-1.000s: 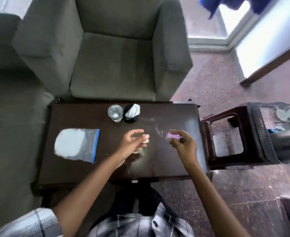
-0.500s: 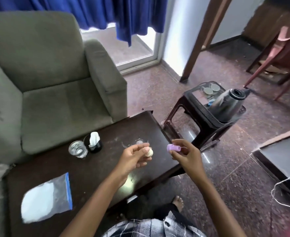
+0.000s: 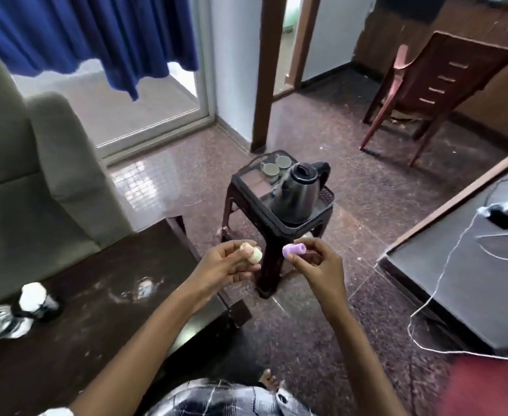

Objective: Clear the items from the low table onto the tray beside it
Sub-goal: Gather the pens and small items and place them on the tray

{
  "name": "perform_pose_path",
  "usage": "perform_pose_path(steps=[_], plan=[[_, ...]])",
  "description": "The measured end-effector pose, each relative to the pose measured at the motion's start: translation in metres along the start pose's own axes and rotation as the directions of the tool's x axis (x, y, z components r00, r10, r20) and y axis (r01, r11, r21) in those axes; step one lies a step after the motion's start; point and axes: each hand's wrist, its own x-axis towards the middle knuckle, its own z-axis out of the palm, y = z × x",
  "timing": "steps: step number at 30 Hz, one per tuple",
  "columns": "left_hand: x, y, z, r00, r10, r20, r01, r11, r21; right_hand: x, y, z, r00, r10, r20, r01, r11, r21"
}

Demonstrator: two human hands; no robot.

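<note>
Purple and cream, two small pieces sit pinched, one each, in right hand (image 3: 314, 262) and left hand (image 3: 228, 265).

I read this as a home living room: grey armchair (image 3: 37, 181), blue curtain (image 3: 97, 34) over a glass door (image 3: 156, 100), dark low table (image 3: 97, 295), kettle (image 3: 297, 193) on a plastic stool (image 3: 264, 232), plastic chair (image 3: 438, 85).

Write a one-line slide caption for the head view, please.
Left hand holds a cream piece, right hand a purple one, before the tray with kettle.
</note>
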Motion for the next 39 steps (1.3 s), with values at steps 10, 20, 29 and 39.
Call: perform_pose_path(steps=[10, 20, 29, 39], plan=[[0.091, 0.023, 0.069, 0.998, 0.033, -0.045, -0.032, 0.999, 0.024, 0.092, 0.022, -0.072, 0.990, 0.141, 0.016, -0.142, 0.983, 0.113], [0.217, 0.072, 0.097, 0.993, 0.073, -0.095, -0.076, 0.997, -0.032, 0.237, 0.025, -0.109, 0.981, 0.183, 0.068, -0.185, 0.982, 0.027], [0.306, 0.107, 0.098, 0.963, 0.057, -0.265, -0.056, 0.998, 0.010, 0.378, 0.037, -0.097, 0.959, 0.235, 0.157, -0.232, 0.972, -0.040], [0.369, 0.107, 0.103, 0.847, -0.100, -0.522, 0.045, 0.992, -0.118, 0.530, 0.130, -0.046, 0.866, 0.359, 0.347, -0.063, 0.768, -0.637]])
